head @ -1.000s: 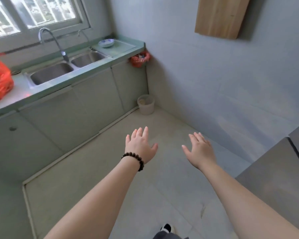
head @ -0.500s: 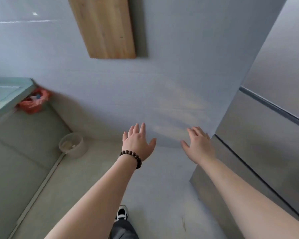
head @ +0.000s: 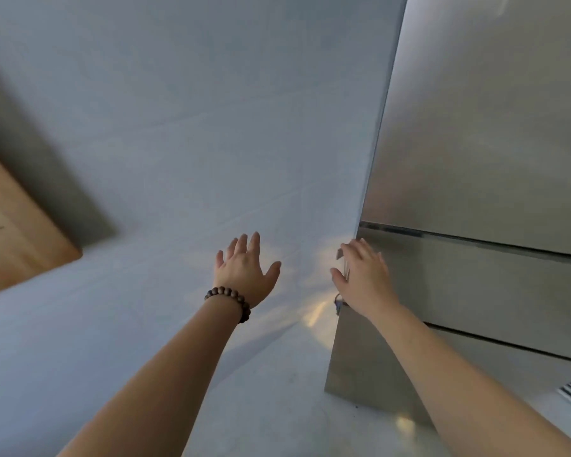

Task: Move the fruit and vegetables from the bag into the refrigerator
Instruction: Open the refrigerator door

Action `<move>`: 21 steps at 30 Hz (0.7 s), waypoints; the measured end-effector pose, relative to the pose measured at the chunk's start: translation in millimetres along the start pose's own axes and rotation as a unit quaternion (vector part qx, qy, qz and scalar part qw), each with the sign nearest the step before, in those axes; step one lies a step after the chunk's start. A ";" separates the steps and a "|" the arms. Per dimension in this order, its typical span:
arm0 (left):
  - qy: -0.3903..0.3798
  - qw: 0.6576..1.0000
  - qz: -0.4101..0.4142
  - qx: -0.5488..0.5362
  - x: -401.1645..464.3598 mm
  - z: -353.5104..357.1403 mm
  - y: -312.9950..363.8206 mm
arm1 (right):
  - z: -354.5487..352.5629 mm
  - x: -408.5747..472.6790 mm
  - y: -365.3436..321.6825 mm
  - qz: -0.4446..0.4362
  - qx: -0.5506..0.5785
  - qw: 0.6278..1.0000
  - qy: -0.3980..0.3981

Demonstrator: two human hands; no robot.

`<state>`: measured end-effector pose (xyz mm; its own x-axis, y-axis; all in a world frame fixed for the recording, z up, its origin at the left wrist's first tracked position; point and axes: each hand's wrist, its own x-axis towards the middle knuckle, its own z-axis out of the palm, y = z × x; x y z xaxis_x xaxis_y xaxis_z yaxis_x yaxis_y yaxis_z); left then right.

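A tall steel-grey refrigerator (head: 482, 143) fills the right side of the head view, its doors and drawers closed, with dark seams between them. My right hand (head: 365, 278) is open, fingers spread, at the left front corner of the middle drawer; whether it touches the edge I cannot tell. My left hand (head: 244, 270), with a dark bead bracelet on the wrist, is open and empty in front of the wall, left of the refrigerator. The bag and the fruit and vegetables are out of view.
A pale grey tiled wall (head: 195, 127) stands straight ahead. A wooden board or cabinet (head: 14, 225) hangs on the wall at the left edge. Pale floor (head: 271, 390) runs beneath my arms beside the refrigerator's base.
The view has swung right, away from the counter, sink and orange bag, to the refrigerator. Both hands stay open and empty; the right hand has come to the refrigerator's corner.
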<state>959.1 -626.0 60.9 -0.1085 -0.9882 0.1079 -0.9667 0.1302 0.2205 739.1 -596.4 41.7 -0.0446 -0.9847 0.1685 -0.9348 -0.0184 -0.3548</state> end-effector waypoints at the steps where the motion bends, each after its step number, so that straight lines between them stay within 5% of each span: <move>1: -0.002 1.000 0.020 -0.001 12.0 -3.9 -1.9 | -1.8 2.4 -5.7 0.006 -0.006 1.000 0.011; 5: -0.007 0.995 0.094 -0.012 50.3 -16.8 3.7 | -19.2 13.8 -21.2 -0.036 -0.105 0.988 0.105; 9: 0.002 0.989 0.145 -0.023 73.5 -33.2 14.1 | -59.0 38.0 -24.5 -0.103 -0.289 0.938 0.162; 17: 0.022 0.982 0.182 -0.038 82.7 -59.6 32.2 | -133.3 79.5 -43.8 -0.076 -0.583 0.807 0.060; 21: 0.025 0.979 0.196 -0.042 76.8 -64.2 35.4 | -137.3 80.6 -46.7 -0.054 -0.605 0.792 0.061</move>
<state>931.4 -692.1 139.2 -0.4533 -0.8564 0.2472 -0.8303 0.5066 0.2322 730.8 -651.1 198.2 0.0939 -0.9634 0.2509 -0.5857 0.1504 0.7964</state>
